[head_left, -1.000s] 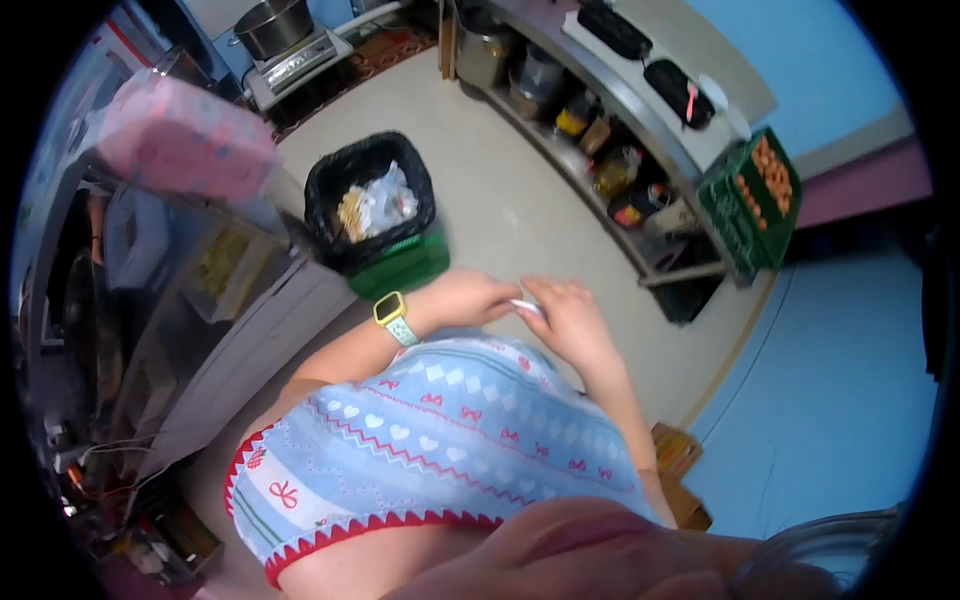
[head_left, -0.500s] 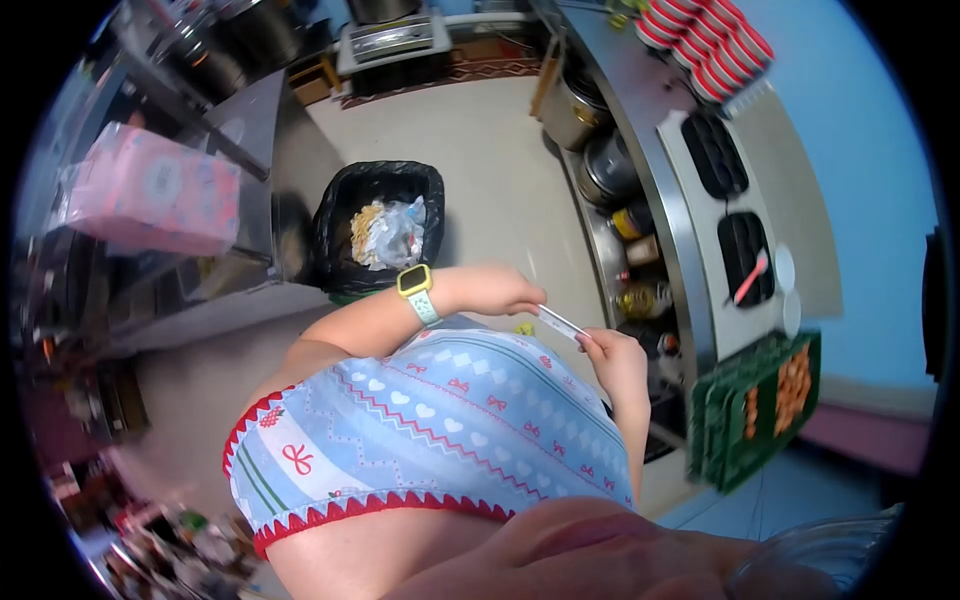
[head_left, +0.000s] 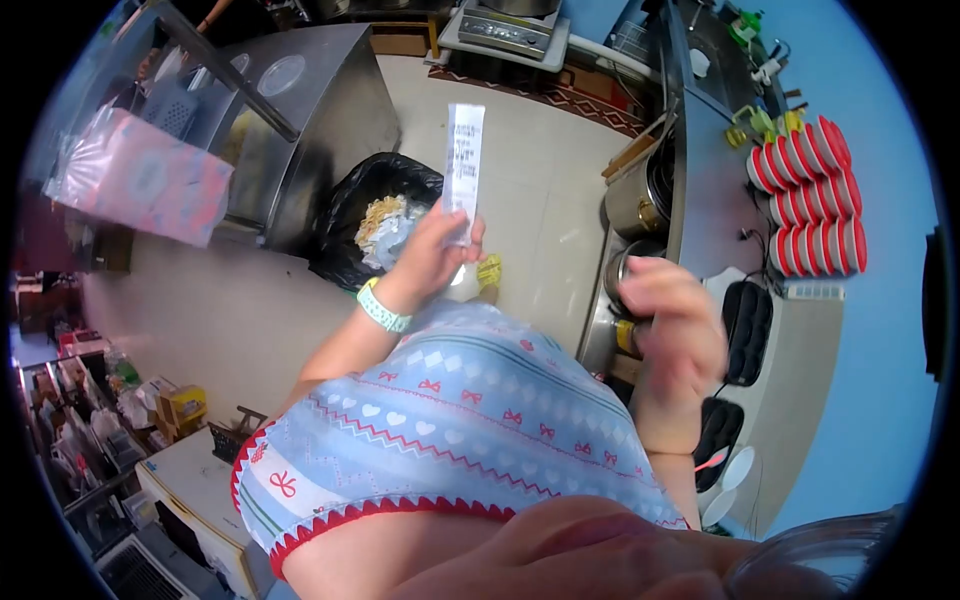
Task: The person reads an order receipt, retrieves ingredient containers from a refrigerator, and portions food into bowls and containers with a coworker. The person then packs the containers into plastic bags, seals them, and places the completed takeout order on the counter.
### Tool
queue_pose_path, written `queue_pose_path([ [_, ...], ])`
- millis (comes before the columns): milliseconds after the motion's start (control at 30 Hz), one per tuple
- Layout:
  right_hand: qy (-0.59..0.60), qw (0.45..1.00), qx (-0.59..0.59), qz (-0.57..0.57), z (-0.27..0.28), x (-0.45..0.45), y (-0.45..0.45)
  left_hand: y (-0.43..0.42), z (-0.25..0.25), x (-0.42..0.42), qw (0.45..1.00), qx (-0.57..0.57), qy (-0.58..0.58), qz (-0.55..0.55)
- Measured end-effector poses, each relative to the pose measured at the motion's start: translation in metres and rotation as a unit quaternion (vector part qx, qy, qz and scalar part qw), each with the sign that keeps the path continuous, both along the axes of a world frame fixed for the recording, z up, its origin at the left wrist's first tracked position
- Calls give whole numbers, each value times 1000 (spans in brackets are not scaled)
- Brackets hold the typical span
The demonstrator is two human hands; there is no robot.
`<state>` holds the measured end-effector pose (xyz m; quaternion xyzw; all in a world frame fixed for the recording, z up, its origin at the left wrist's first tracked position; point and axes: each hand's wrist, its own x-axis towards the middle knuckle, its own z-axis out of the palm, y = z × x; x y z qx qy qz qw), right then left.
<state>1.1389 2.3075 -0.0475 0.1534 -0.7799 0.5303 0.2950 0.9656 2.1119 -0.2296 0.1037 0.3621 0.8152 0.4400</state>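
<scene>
Raised since the earlier frame and let go by the right hand [head_left: 675,325]: printed paper slip [head_left: 463,165]. Found gripped at its lower end between thumb and fingers of the left hand [head_left: 440,250], standing nearly upright in front of the torso. Noted as well apart from the left: right hand, lifted, fingers loosely bent and partly open, blurred by motion; cannot tell the exact finger spread. Recorded beyond the left hand: bin bag [head_left: 345,200] with refuse [head_left: 385,225], partly hidden by that hand. Seen at left: metal counter [head_left: 345,85] and pink packet [head_left: 150,180]. Logged at right, on the long counter [head_left: 705,190]: red-and-white stacks [head_left: 810,205], black molded pan [head_left: 748,330]. Observed blocking part of the shelf pots [head_left: 635,200] and counter edge: right hand and forearm.
</scene>
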Motion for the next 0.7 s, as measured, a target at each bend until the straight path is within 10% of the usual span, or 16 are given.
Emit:
queue_pose_path([
  [467, 311, 940, -116, 78, 53, -173, 191, 199, 55, -184, 997, 79, -14, 19],
  [700, 103, 987, -4, 122, -1, -334, 301, 282, 55, -250, 992, 54, 17, 116],
])
